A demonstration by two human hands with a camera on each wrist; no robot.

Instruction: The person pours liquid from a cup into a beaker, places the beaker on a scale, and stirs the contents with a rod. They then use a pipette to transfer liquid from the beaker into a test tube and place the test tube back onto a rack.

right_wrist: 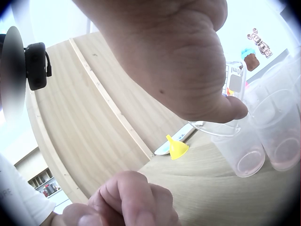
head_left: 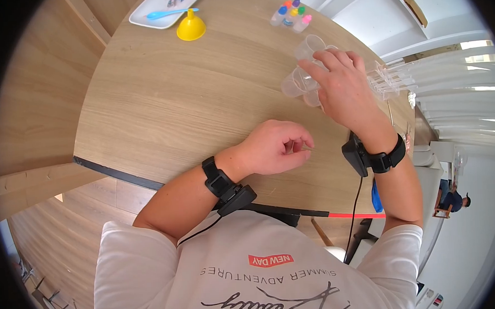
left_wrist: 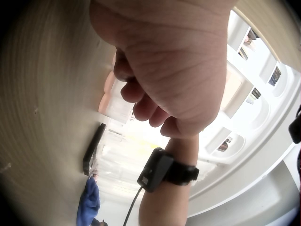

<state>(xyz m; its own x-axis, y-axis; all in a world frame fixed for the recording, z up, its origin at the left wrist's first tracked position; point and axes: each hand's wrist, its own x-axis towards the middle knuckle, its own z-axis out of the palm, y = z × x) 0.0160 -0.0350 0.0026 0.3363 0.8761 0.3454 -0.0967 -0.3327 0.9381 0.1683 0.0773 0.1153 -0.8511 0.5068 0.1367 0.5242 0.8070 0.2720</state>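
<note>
My right hand (head_left: 342, 85) is over a group of clear plastic cups (head_left: 294, 84) at the right of the table. In the right wrist view, its thumb (right_wrist: 235, 108) presses the wall of a clear cup with printed ml marks (right_wrist: 237, 81), gripping it beside more translucent cups (right_wrist: 244, 157). My left hand (head_left: 278, 147) hangs near the table's front edge with loosely curled fingers and holds nothing. Its palm (left_wrist: 174, 56) fills the top of the left wrist view.
A yellow funnel (head_left: 191, 27) stands near a white tray (head_left: 139, 16) with a light blue spoon (head_left: 164, 14) across it. Small bottles with coloured caps (head_left: 293, 13) stand at the back. A clear rack (head_left: 389, 80) is right of my right hand. A seated person (head_left: 454, 201) is far right.
</note>
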